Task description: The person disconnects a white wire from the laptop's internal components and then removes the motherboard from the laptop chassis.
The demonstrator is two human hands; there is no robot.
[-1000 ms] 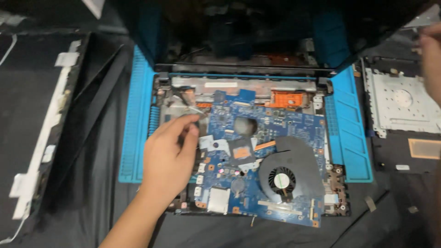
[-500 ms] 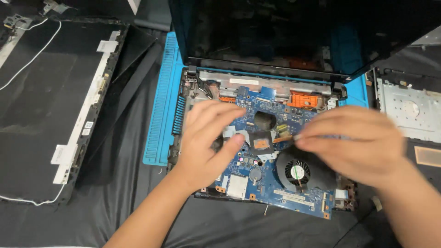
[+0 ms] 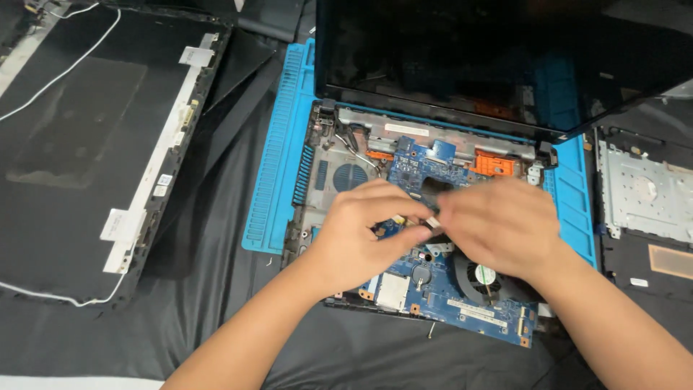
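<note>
An opened laptop base lies on a blue mat (image 3: 274, 180), its blue motherboard (image 3: 426, 170) bare and its dark screen (image 3: 462, 58) tilted up behind. My left hand (image 3: 357, 235) and my right hand (image 3: 502, 224) meet over the middle of the board. Their fingertips pinch together at a small pale part (image 3: 431, 222) on the board; what it is stays hidden by the fingers. A round black fan (image 3: 480, 278) sits just below my right hand.
A detached black laptop lid with a white cable (image 3: 86, 144) lies at the left. A black tray holding a silver metal drive (image 3: 642, 191) sits at the right. Black cloth (image 3: 216, 289) covers the surface beneath everything.
The view has shifted so the laptop sits further right. My right hand came in from the right edge and now meets my left hand over the board's middle.
</note>
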